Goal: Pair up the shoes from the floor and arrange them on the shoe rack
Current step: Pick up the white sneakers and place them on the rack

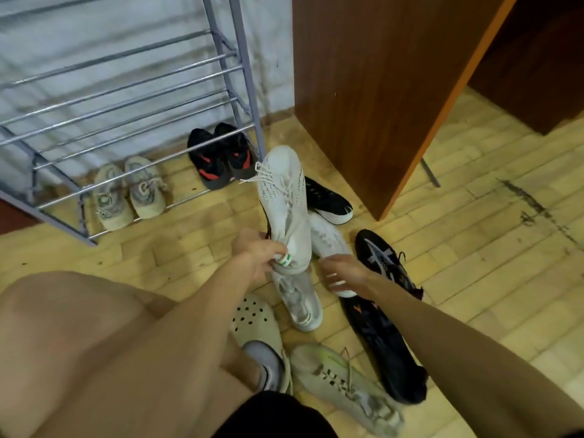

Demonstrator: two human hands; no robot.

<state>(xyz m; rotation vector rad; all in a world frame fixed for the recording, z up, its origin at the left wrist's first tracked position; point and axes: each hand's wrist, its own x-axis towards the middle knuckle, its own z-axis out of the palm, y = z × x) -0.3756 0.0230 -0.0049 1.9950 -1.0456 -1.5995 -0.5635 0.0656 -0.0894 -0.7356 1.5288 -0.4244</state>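
On floor before shoe rack (234, 58): pairing step. Left hand (257, 252) closed on heel of white knit sneaker (282, 191), held toe-up, laces dangling. Right hand (343, 273) half open, fingers curling onto second white sneaker (328, 238) just behind. Next, likely: grip it, carry both to rack. Rack thin metal bars; floor worn wood blocks.

Yellowish wooden floor (474, 248) bears scattered shoes; two pairs sit, seemingly, under the rack (126, 99).
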